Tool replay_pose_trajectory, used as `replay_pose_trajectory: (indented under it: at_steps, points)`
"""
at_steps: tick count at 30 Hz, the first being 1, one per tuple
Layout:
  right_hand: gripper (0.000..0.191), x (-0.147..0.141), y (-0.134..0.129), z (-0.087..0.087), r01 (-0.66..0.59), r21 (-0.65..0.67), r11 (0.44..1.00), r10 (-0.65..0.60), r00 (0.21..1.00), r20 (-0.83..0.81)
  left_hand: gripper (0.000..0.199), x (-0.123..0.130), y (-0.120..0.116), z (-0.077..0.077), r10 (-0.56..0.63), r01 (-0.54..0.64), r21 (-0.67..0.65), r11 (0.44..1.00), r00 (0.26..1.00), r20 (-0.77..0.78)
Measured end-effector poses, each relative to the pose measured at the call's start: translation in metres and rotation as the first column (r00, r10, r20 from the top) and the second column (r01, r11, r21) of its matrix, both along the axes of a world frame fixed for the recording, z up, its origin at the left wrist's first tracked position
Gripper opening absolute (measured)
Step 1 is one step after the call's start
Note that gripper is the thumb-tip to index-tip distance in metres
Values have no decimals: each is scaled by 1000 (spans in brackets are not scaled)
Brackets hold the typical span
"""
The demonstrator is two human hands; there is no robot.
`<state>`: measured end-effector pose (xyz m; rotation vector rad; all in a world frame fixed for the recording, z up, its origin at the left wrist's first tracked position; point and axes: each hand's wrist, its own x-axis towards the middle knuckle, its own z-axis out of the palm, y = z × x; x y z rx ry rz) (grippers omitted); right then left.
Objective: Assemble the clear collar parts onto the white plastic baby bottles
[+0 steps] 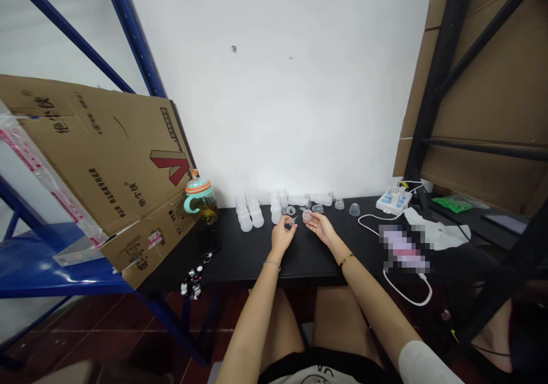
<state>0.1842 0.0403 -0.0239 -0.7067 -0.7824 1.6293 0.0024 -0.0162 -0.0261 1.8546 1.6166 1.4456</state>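
The left hand (281,237) pinches a small clear plastic piece (292,221) and the right hand (321,227) grips a round translucent silicone cap (307,215), the two just apart above the black counter (252,253)

A white wall (274,87) stands at the back, with two small marks on it. A blue metal shelf (132,30) is on the left. A black metal shelf (440,76) with brown cardboard (479,87) behind it is on the right. A long black worktop (308,264) runs along the wall. Below lies a dark red tile floor (94,321).
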Motion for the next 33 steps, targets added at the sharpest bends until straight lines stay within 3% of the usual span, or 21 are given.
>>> replay_pose_trajectory:
  at_steps: [5,10,20,33]
  points:
    - [7,-2,0,2,8,9,1000,-8,999,-45,25,1,0,0,-13,13,-8,1000,1000,12]
    - [23,-3,-1,5,25,53,998,-19,994,-108,25,1,-2,2,-4,4,-12,1000,1000,4]
    - [19,-3,-8,6,3,94,996,8,993,-122,27,2,-3,4,-8,8,-19,1000,1000,9]
    - [11,-1,-5,4,-27,19,999,27,999,-33,29,1,2,-1,-59,59,7,998,998,18]
